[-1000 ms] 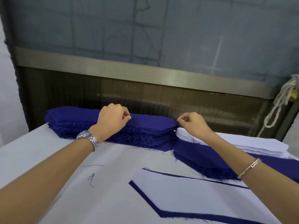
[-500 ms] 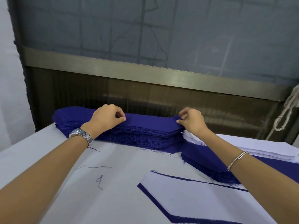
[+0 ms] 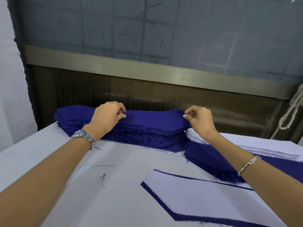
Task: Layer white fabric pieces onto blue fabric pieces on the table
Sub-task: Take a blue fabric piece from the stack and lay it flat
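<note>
A thick stack of blue fabric pieces point(image 3: 147, 135) with frayed edges lies along the table's far edge. My left hand point(image 3: 106, 117) pinches the top blue piece point(image 3: 155, 118) near its left part, and my right hand point(image 3: 199, 119) pinches its right end, which is lifted slightly off the stack. To the right, a stack of white fabric pieces point(image 3: 270, 148) rests on a second blue stack point(image 3: 213, 159). In front lies a white piece point(image 3: 205, 199) layered on a blue piece point(image 3: 157, 196), the blue showing as a border.
The white table point(image 3: 57, 161) carries loose blue threads point(image 3: 103, 176) near my left forearm. A dark panel with a metal rail point(image 3: 147, 66) rises right behind the stacks. A knotted white rope point(image 3: 293, 110) hangs at the far right.
My right hand moved from the white stack's edge to the right end of the top blue piece and pinched it. Both hands have begun lifting that piece; the camera moved closer.
</note>
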